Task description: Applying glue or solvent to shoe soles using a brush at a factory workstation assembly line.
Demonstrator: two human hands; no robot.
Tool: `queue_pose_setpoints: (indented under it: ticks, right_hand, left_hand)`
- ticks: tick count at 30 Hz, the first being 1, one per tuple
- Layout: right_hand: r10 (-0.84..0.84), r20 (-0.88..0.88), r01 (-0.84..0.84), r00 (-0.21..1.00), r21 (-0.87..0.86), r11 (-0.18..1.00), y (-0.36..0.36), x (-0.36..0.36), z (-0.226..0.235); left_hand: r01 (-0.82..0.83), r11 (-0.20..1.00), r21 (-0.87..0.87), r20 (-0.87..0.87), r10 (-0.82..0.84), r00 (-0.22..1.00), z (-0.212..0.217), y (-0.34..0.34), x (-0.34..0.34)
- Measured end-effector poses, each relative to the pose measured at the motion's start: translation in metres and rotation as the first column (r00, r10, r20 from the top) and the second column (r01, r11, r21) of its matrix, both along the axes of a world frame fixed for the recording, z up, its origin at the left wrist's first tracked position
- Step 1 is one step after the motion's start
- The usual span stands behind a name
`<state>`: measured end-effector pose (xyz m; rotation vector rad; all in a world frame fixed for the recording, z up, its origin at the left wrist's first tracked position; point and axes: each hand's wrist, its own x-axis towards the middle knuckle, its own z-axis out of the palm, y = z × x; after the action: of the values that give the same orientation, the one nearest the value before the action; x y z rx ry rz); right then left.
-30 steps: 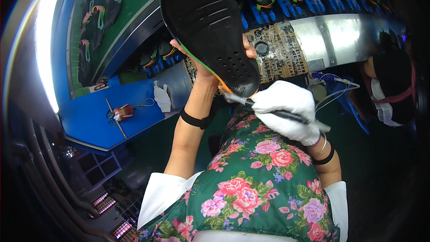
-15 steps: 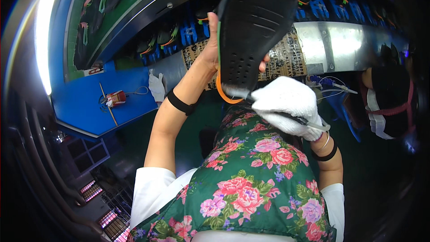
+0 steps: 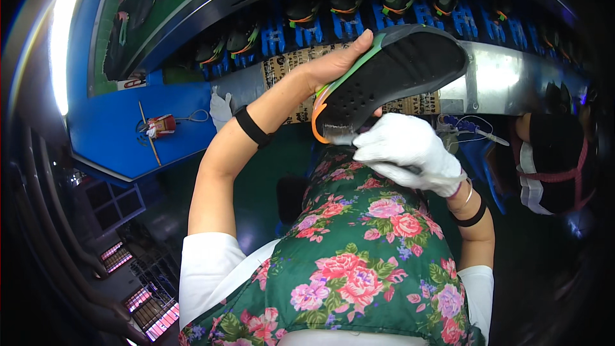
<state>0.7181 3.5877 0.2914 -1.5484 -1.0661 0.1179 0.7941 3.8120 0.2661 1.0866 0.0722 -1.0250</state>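
Observation:
My bare left hand (image 3: 346,61) grips a black shoe (image 3: 397,67) with its underside toward me, toe to the upper right. Green and orange trim runs along its near edge; small holes mark the heel half. The fingers are mostly hidden behind the shoe, with a fingertip showing at the far edge. A white knitted glove covers my right hand (image 3: 407,154), which is closed on a small brush (image 3: 343,140). The brush's pale tip is at the heel end, by the orange trim. Its handle is largely hidden in the glove.
Several similar shoes sit on blue holders (image 3: 347,25) along the rack behind. A metal ledge (image 3: 496,77) is partly covered with printed cardboard (image 3: 285,74). To the left, a blue table (image 3: 109,138) bears a red container (image 3: 165,124) and a stick; a white glove (image 3: 221,110) hangs nearby. Another person's arm (image 3: 524,129) shows at right.
The shoe has come lower and tilted, its toe swinging to the right. My left hand has turned with it. The brush stays at the heel, and my right hand has shifted slightly.

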Motion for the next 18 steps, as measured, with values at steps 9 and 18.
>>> queue_pose_setpoints:
  ticks: [9,18]
  right_hand:
    - [-0.320,-0.708,0.539,0.629,0.101,0.836,-0.017,0.013,0.003]
    - [-0.469,0.021,0.469,0.883,-0.102,0.877,-0.018,0.015,0.018]
  left_hand:
    - [-0.430,0.804,-0.411,-0.426,0.248,0.870,-0.045,-0.005,-0.038]
    - [-0.503,0.846,-0.176,-0.121,0.488,0.864,-0.044,-0.035,-0.086]
